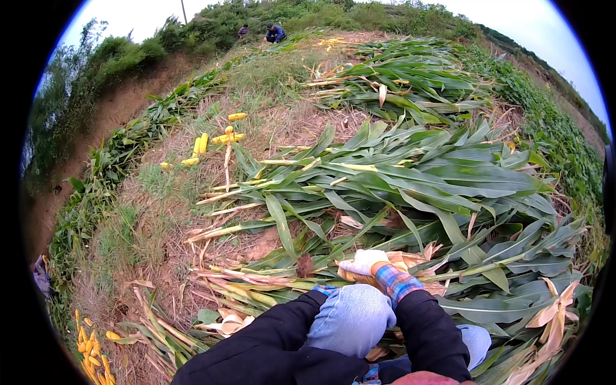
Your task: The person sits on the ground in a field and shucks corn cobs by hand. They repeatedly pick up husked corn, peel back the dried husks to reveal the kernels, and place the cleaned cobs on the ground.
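Note:
My right hand (364,262), in a white knit glove with an orange cuff, rests against dry tan corn husks (409,260) on the cut stalks. Its fingers are turned away from view, so its grip cannot be made out. My left hand is hidden behind my raised knee in light blue jeans; only a bit of the plaid sleeve (325,289) shows. A brown corn silk tuft (304,265) lies just left of the gloved hand. Around both arms spread cut corn stalks with green leaves (433,178), their pale butts (216,236) pointing left.
Husked yellow corn cobs (199,144) lie on the ground ahead to the left, and a pile of cobs (94,356) sits at lower left. More stalk heaps (394,82) lie farther up. Two people (275,33) crouch far off. An earth bank (115,106) runs along the left.

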A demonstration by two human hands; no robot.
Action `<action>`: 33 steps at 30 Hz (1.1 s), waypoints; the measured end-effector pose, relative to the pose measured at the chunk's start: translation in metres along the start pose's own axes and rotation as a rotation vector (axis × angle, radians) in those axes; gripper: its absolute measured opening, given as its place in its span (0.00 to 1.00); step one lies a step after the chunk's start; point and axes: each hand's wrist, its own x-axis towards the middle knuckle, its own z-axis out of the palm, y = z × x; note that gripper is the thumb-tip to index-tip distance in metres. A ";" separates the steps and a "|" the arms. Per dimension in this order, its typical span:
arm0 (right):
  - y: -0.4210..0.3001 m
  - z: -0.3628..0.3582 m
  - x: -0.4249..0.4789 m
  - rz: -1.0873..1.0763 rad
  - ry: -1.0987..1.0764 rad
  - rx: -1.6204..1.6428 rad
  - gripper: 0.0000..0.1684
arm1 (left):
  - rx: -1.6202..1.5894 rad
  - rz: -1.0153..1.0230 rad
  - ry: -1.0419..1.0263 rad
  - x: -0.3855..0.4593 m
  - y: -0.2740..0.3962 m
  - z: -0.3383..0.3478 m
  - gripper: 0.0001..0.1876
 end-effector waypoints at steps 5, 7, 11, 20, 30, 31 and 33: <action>0.025 0.000 -0.006 -0.100 -0.072 0.033 0.53 | -0.005 0.007 -0.016 0.004 0.001 0.007 0.47; 0.041 -0.004 -0.006 -0.170 -0.137 0.085 0.57 | 0.003 -0.005 -0.020 0.002 -0.001 0.006 0.47; 0.081 -0.014 -0.013 0.011 0.066 0.574 0.52 | 0.004 -0.028 -0.012 -0.005 -0.006 0.002 0.46; 0.176 0.037 -0.035 0.038 0.136 1.223 0.42 | -0.016 -0.017 0.005 0.000 -0.001 0.006 0.46; 0.108 -0.021 -0.083 -0.097 0.175 1.118 0.34 | 0.008 0.000 0.009 -0.016 -0.006 -0.007 0.46; 0.112 -0.017 -0.085 -0.099 0.199 1.231 0.36 | 0.009 0.023 0.014 -0.014 -0.002 -0.009 0.46; 0.123 -0.004 -0.086 -0.109 0.252 1.478 0.41 | 0.037 0.086 0.059 -0.008 0.010 -0.024 0.46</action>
